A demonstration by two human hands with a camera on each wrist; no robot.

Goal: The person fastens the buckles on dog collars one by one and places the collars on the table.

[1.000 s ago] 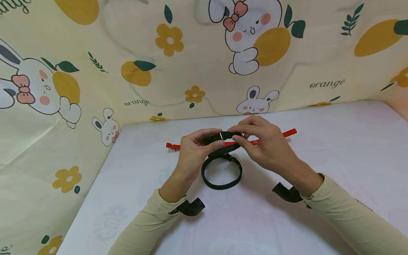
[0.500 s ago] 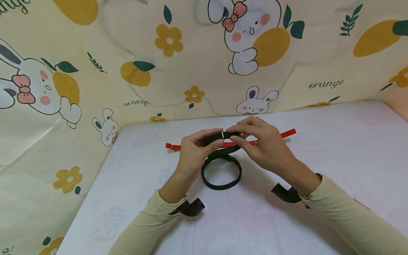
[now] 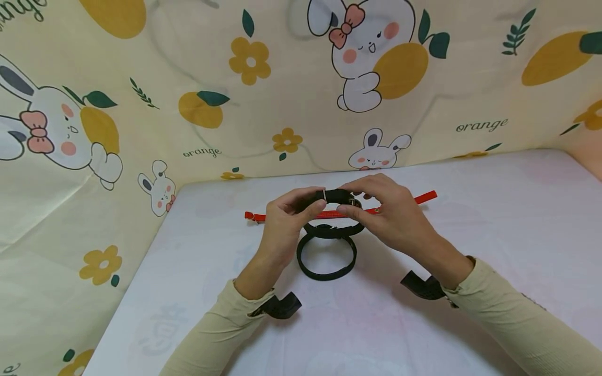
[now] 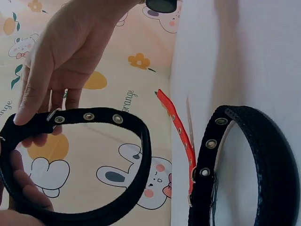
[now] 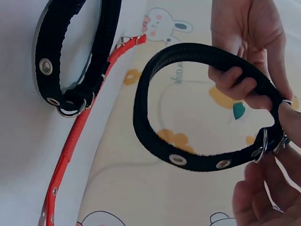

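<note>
Both hands, left [image 3: 287, 219] and right [image 3: 385, 214], pinch a looped black woven collar [image 3: 335, 230] with metal eyelets; second black loop [image 3: 326, 259], flat red strap [image 3: 400, 204] on table; cloth [image 3: 482, 124] reads "orange".

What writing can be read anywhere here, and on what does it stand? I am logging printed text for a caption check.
"orange" on the cartoon backdrop cloth, right side.
"orange" on the same cloth, left of centre.
"ange", a cut-off word, at the cloth's top left corner.
The held black collar, lying black collar and red collar show no lettering.
</note>
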